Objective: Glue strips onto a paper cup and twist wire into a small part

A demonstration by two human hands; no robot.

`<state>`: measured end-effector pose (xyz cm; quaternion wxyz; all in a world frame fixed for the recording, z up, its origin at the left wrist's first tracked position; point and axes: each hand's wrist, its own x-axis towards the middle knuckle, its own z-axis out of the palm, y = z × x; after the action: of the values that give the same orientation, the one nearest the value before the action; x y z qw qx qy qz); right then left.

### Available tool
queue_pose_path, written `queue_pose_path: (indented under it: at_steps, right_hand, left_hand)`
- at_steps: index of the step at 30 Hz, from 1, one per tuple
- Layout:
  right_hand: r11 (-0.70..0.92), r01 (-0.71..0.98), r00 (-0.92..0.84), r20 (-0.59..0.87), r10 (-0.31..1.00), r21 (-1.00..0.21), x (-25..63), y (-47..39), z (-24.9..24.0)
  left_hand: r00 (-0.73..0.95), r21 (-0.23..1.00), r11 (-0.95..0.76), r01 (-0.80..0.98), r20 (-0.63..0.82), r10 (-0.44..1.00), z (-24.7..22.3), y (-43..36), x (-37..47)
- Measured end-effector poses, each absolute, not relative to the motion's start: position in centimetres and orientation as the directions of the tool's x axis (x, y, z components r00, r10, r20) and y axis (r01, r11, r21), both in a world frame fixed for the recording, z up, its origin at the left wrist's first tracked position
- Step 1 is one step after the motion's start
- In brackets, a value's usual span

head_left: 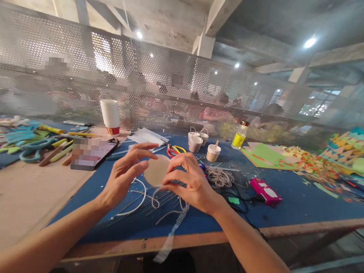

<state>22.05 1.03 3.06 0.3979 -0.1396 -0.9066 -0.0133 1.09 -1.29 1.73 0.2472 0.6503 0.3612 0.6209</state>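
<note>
A round, pale beige disc (156, 172) is held up above the blue table mat, between my two hands. My left hand (123, 174) has its thumb and fingertips at the disc's left and upper edge. On the right side, the fingers of my right hand (193, 182) are closed on the disc's rim. From below my right hand hangs a crinkled, translucent white strip (173, 231), reaching past the table's front edge. Thin wires (160, 200) and a curved white cord (143, 199) lie on the mat under the hands.
Small white cups (195, 142), a yellow-labelled bottle (240, 136) and stacked paper cups (110, 115) stand farther back. String (221, 177) and a pink device with a cable (265, 192) lie right. Scissors (37, 149) and a phone (100, 155) lie left. A perforated metal screen (168, 76) rises behind.
</note>
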Motion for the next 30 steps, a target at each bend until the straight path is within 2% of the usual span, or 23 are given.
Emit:
queue_pose_path:
  at_steps: [4,6,9,13,16,23,30]
  right_hand:
    - [0.949,0.312,-0.610,0.759,0.225,-0.030,22.5,0.7,3.0]
    - [0.939,0.342,-0.599,0.765,0.236,-0.022,22.6,0.6,3.0]
    - [0.928,0.372,-0.565,0.786,0.252,-0.031,22.7,0.4,2.9]
    - [0.926,0.374,-0.532,0.809,0.249,-0.039,22.8,0.3,3.0]
    - [0.927,0.371,-0.490,0.837,0.245,-0.055,22.8,0.3,3.0]
    - [0.941,0.333,-0.495,0.839,0.226,-0.057,22.5,-0.2,3.1]
    - [0.949,0.310,-0.511,0.832,0.215,-0.055,22.6,-0.4,3.1]
  left_hand:
    - [-0.048,0.773,-0.634,-0.018,0.632,0.773,1.7,-1.3,1.3]
    - [-0.020,0.810,-0.580,-0.086,0.581,0.814,1.7,-1.2,1.3]
    - [0.120,0.883,-0.443,-0.152,0.462,0.879,1.7,-0.9,1.1]
    - [0.299,0.924,-0.327,-0.200,0.375,0.877,1.4,-0.4,0.8]
    - [0.331,0.919,-0.348,-0.184,0.391,0.859,1.0,-0.2,0.9]
    - [0.198,0.915,-0.403,-0.023,0.399,0.895,0.4,-0.4,1.3]
    - [0.152,0.887,-0.460,0.047,0.448,0.881,0.2,-0.4,1.0]
